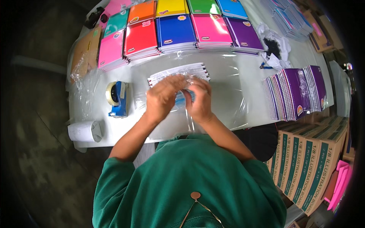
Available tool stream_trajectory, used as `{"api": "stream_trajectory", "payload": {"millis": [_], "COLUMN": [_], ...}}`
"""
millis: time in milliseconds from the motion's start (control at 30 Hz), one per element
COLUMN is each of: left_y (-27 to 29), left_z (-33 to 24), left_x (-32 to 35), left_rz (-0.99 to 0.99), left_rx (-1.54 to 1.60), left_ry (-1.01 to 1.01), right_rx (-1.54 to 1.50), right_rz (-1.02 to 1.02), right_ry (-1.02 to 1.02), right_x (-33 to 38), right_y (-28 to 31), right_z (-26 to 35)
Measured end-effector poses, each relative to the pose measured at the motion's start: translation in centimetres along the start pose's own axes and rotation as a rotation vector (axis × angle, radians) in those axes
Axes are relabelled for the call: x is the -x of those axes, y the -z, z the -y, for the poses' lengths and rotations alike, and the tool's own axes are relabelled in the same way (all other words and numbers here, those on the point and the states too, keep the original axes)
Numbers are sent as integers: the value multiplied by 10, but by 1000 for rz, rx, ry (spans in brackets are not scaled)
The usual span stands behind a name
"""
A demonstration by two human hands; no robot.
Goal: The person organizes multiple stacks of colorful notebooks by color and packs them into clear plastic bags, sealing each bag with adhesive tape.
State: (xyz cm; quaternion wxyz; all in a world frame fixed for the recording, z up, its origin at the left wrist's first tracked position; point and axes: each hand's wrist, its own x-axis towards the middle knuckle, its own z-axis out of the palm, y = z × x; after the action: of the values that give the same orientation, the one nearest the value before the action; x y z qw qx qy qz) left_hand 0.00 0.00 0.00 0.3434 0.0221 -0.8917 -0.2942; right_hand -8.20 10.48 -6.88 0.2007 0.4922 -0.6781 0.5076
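The person's green shirt was at the near edge of the table. Boxes stood stacked below the near right corner, and a white roll lay at the near left corner. Clear film spread from the near edge's middle toward the far rows. Over it, the left hand had its fingers bent close together; the right hand had its thumb and curled fingers parted. Both met at crinkled film, but whether either pinched it could not be told. The stack, page edges showing, lay in the table's middle, just beyond the hands and partly hidden by them. Left of it stood a blue tape dispenser; purple notebooks lay along the right edge. Farther off, cardboard lay by the left edge, and colourful notebooks filled two rows along the far edge.
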Motion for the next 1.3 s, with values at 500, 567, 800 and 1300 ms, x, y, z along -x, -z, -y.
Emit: {"api": "stream_trajectory", "payload": {"millis": [500,567,800,1300], "left_y": [165,177,177,110], "left_z": [126,121,148,56], "left_x": [160,139,167,63], "left_rz": [-159,-24,108,-928], "left_rx": [-686,132,449,379], "left_ry": [1028,1495,1396,829], "right_rx": [-21,-13,-20,18], "right_rz": [-75,-63,-41,-77], "right_ry": [112,117,125,134], "right_x": [-10,-8,-7,-5], "right_y": [7,8,8,5], "right_z": [-3,-10,-6,-13]}}
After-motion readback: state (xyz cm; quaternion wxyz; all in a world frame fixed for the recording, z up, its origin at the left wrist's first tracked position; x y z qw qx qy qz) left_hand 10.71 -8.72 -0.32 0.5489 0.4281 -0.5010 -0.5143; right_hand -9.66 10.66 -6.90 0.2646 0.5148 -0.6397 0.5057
